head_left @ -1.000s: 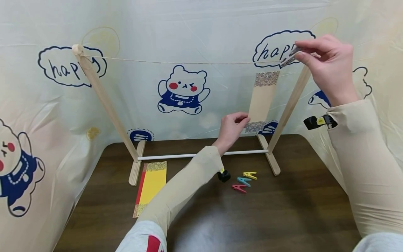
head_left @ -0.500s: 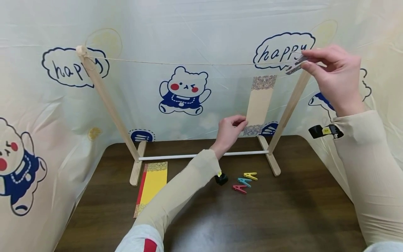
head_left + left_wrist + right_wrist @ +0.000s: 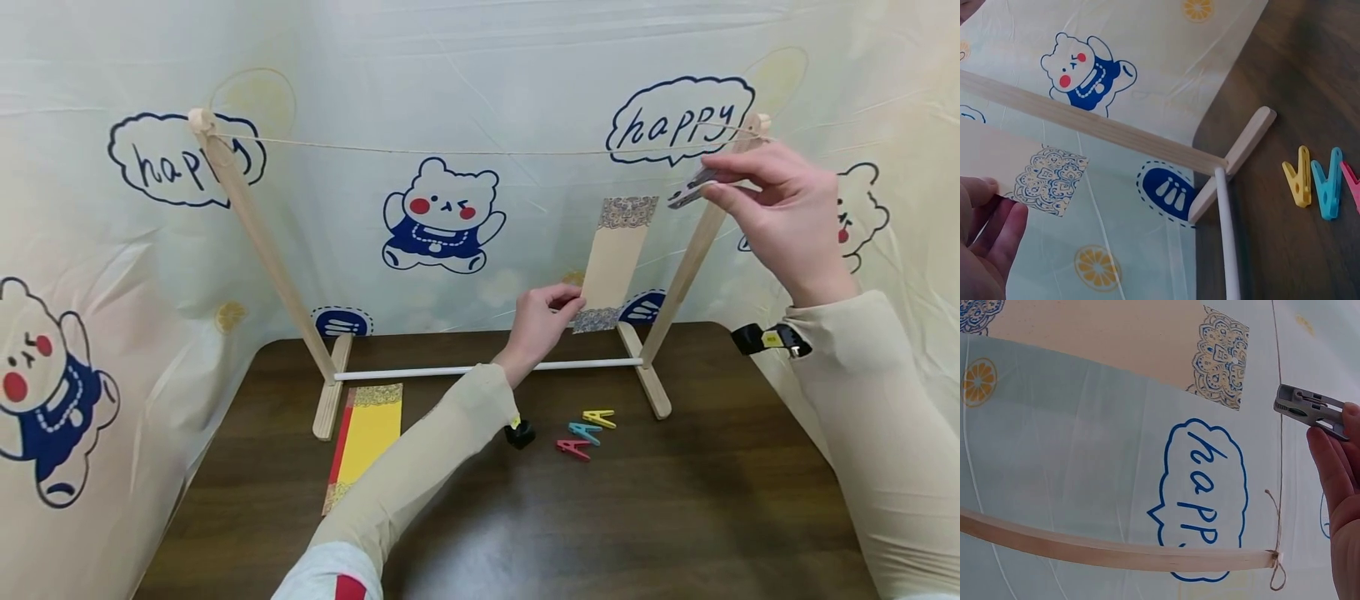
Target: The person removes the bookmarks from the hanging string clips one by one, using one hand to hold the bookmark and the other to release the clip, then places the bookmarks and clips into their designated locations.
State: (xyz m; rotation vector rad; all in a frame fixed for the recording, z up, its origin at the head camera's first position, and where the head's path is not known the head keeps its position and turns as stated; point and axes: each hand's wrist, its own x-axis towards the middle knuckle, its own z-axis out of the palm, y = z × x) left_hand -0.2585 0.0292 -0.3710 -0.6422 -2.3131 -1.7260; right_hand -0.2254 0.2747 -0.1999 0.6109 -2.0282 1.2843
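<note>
My left hand (image 3: 542, 327) pinches the lower left edge of a cream paper strip (image 3: 615, 262) with a lacy pattern at both ends. The strip stands nearly upright, its top end below the string (image 3: 465, 152). In the left wrist view, thumb and fingers hold the strip near its patterned end. My right hand (image 3: 787, 212) pinches a grey clothespin (image 3: 692, 187) by its handles, right of the strip's top. In the right wrist view the clothespin (image 3: 1310, 406) overlaps the string, apart from the strip (image 3: 1221, 359).
The string runs between two wooden posts (image 3: 258, 242) joined by a white rod (image 3: 405, 372). On the brown table (image 3: 675, 500) lie yellow (image 3: 598, 418), blue (image 3: 584, 431) and red (image 3: 573, 449) clothespins. A yellow strip (image 3: 372, 429) with a red strip edge lies left, partly behind my left arm.
My left hand has lowered the cream strip and shifted it slightly left. The right hand has come down with the grey clothespin, which now appears below the string in the head view.
</note>
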